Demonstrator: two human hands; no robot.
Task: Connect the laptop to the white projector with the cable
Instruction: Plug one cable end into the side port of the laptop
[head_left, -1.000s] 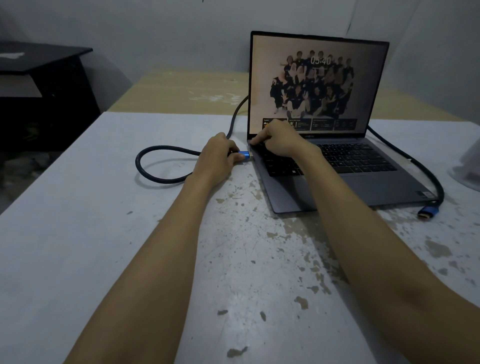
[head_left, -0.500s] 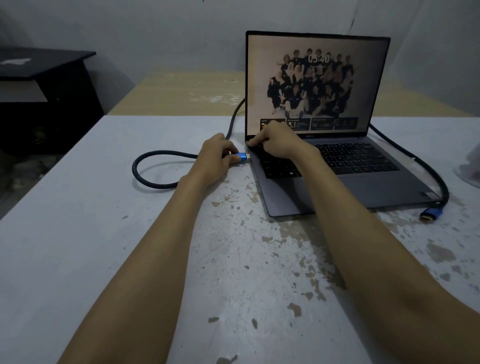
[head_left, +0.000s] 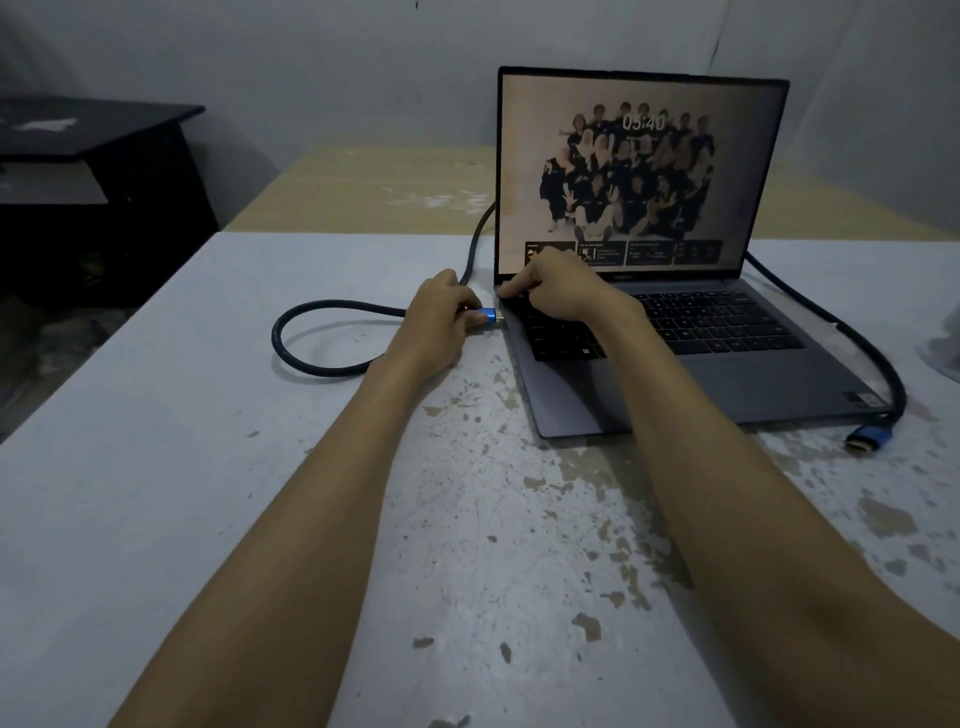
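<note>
An open grey laptop (head_left: 727, 384) with a lit screen stands on the white table (head_left: 156, 467). My left hand (head_left: 441, 322) grips the blue plug (head_left: 488, 316) of a dark cable (head_left: 311, 364), its metal tip right at the laptop's left edge. My right hand (head_left: 556, 288) presses down on the laptop's back left corner, fingers curled on the keyboard. The cable loops left, runs behind the screen and comes round the right side. Its other blue plug (head_left: 870, 439) lies loose by the laptop's front right corner. A white object (head_left: 948, 348), cut off at the right edge, may be the projector.
A black desk (head_left: 88, 171) stands to the far left beyond the table. A tan wooden surface (head_left: 363, 192) adjoins the table's back edge. The table paint is chipped in front of the laptop.
The view has shifted slightly. Both hands stay in the same place, the left still holding the plug at the laptop's left side.
</note>
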